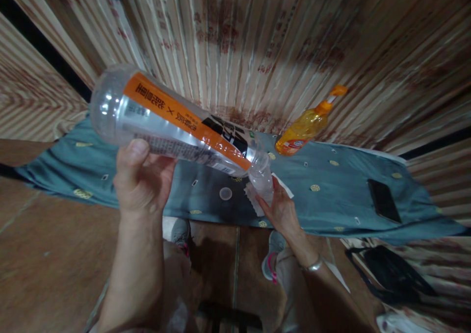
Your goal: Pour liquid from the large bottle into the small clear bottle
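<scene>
My left hand (142, 178) grips a large clear plastic bottle (176, 122) with a silver and orange label from below. The bottle is tilted, its base up at the left and its neck down at the right. Its mouth meets a small clear container (262, 182), which my right hand (281, 208) holds with the fingers around it. Whether liquid is flowing between them I cannot tell. Under the container lies a scalloped whitish piece of tissue or paper (253, 200). A small round translucent cap (225, 193) rests on the cloth to its left.
A teal patterned cloth (338, 200) covers the narrow table. An orange-yellow detergent bottle (300, 132) stands near the back edge, and a dark phone (383, 200) lies at the right. Pleated curtain (235, 43) hangs behind. A black bag (393, 274) sits below right.
</scene>
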`<control>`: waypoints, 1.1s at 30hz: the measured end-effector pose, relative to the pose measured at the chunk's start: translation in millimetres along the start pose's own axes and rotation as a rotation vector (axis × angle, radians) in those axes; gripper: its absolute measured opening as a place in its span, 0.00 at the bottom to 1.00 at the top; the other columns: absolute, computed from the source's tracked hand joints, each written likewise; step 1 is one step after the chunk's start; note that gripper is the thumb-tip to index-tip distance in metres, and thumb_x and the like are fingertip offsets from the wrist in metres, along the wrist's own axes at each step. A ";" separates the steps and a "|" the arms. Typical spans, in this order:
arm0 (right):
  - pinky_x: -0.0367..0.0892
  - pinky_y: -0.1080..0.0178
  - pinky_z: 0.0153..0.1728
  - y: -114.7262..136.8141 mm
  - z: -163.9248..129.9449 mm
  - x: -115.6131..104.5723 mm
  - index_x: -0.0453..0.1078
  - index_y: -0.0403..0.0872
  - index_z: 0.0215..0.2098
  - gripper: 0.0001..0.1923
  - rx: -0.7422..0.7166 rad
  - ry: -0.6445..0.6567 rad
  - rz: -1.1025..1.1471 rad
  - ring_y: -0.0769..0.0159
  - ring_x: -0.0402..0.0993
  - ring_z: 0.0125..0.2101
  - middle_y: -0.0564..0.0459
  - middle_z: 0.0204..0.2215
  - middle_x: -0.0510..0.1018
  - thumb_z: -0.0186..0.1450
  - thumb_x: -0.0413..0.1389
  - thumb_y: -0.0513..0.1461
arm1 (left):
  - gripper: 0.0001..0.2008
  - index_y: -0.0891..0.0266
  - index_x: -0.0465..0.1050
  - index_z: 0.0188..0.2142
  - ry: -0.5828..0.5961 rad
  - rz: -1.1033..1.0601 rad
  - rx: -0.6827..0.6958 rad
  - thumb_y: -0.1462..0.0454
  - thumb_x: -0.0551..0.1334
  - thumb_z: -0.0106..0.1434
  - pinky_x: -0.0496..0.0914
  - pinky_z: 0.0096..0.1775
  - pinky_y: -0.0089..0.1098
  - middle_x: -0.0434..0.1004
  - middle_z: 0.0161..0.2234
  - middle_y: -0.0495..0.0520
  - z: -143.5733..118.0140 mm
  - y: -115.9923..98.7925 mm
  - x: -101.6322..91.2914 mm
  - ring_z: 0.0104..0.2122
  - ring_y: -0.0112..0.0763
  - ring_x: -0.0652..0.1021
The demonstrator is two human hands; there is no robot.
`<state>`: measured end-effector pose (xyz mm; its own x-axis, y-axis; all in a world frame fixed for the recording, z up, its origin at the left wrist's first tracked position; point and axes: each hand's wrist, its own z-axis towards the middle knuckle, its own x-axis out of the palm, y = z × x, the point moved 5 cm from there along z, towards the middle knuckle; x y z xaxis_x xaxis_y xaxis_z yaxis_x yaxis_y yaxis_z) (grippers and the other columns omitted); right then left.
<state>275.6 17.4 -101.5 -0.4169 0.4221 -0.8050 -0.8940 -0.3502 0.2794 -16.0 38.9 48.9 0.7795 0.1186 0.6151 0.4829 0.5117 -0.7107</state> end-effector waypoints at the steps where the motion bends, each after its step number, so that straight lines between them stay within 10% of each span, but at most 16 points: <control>1: 0.79 0.48 0.46 -0.1 -0.1 0.0 0.53 0.36 0.69 0.38 0.001 0.001 0.000 0.46 0.79 0.52 0.30 0.54 0.78 0.72 0.51 0.54 | 0.12 0.53 0.78 0.31 0.002 -0.001 0.001 0.59 0.75 0.47 0.76 0.52 0.44 0.76 0.23 0.45 -0.1 0.1 0.3 0.36 0.38 0.81; 33: 0.78 0.45 0.49 -2.6 -2.0 2.9 0.54 0.36 0.68 0.38 0.029 0.008 0.004 0.46 0.78 0.52 0.29 0.54 0.77 0.72 0.49 0.55 | 0.12 0.54 0.71 0.20 -0.018 -0.016 0.015 0.60 0.75 0.46 0.78 0.48 0.40 0.68 0.16 0.44 -0.3 -2.2 2.3 0.31 0.35 0.79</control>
<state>277.1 17.9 -105.7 -0.4196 0.4137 -0.8080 -0.8966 -0.3278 0.2978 -15.1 37.8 51.8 0.7643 0.1253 0.6326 0.4892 0.5264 -0.6954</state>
